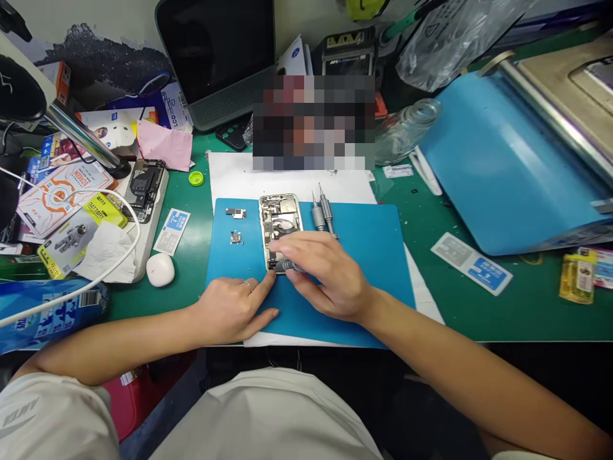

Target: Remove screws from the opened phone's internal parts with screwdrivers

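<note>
An opened smartphone (286, 225) with its inner parts bare lies upright on a blue mat (368, 268). My left hand (232, 308) rests on the mat. Its index fingertip presses the phone's lower left corner, the thumb is stretched apart, and nothing is held. Above the phone's lower half, my right hand (330, 275) is closed on a small grey screwdriver (288, 264); the tip is hard to make out. Two more screwdrivers (326, 211) lie right of the phone. On the left are a small phone part (235, 213) and another small metal part (236, 237).
A white sheet (234, 176) lies beneath the mat. To the left are a white earbud case (160, 269), a green cap (196, 178), another opened phone (143, 185) and a white cable (129, 246). A glass jar (407, 131) and a large blue pad (479, 166) sit right.
</note>
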A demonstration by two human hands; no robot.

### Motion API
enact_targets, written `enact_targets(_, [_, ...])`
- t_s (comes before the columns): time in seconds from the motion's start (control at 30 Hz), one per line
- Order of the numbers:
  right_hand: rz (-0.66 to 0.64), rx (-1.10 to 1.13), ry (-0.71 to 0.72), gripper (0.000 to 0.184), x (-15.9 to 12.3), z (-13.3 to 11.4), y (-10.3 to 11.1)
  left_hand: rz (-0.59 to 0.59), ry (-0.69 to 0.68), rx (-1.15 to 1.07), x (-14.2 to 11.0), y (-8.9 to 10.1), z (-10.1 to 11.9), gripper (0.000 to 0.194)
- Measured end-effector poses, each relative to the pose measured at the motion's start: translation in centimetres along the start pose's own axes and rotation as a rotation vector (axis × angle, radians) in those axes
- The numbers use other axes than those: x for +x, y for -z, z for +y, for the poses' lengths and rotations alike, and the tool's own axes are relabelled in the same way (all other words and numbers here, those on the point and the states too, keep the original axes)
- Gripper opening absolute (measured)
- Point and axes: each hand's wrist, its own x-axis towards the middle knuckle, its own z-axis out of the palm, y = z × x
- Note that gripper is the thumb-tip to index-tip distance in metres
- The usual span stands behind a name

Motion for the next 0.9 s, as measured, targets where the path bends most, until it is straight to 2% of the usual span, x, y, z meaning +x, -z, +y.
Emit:
enact_targets(0.3, [-0.009, 0.063, -0.036, 0.059, 0.0, 0.16, -0.03, -0.012, 0.001, -0.012, -0.07, -0.08, 0.06, 0.053])
enact_targets(0.5, [-0.004, 0.027, 0.017, 0.051, 0.04, -0.04, 0.06, -0.042, 0.013, -0.017, -0.01, 0.05, 0.1, 0.049])
enact_targets(0.67, [-0.009, 0.064, -0.016, 0.056, 0.08, 0.06, 0.08, -0.025, 0.005, -0.012, -0.01, -0.04, 0.05, 0.051])
enact_targets(0.9, [-0.021, 0.053, -0.021, 0.052, 0.03, 0.17, 0.08, 0.002, 0.003, -0.011, -0.02, -0.04, 0.03, 0.05])
